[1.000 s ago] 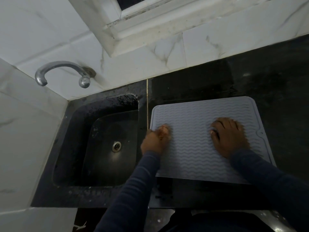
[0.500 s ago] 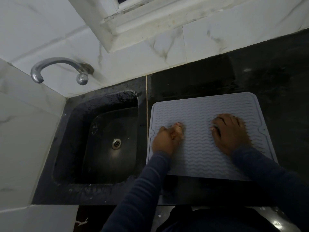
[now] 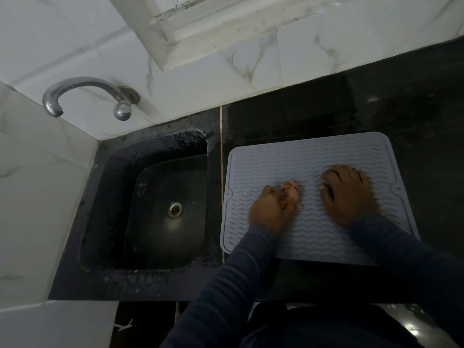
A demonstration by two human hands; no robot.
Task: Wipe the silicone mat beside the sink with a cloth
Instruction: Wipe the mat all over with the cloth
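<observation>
The grey wavy-ribbed silicone mat (image 3: 288, 156) lay just right of the black sink (image 3: 150, 151). Nearer the sink, the left hand (image 3: 268, 209) curled its fingers round a small reddish cloth (image 3: 291, 194). Farther from it, the right hand (image 3: 349, 197) pressed the mat with its fingers outstretched.

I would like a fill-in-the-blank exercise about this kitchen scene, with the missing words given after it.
1. The mat lies to the ____ of the sink.
2. The left hand grips a ____.
3. The right hand rests on the mat and holds ____.
4. The tap is fixed to the ____.

Missing words: right; cloth; nothing; wall.
</observation>
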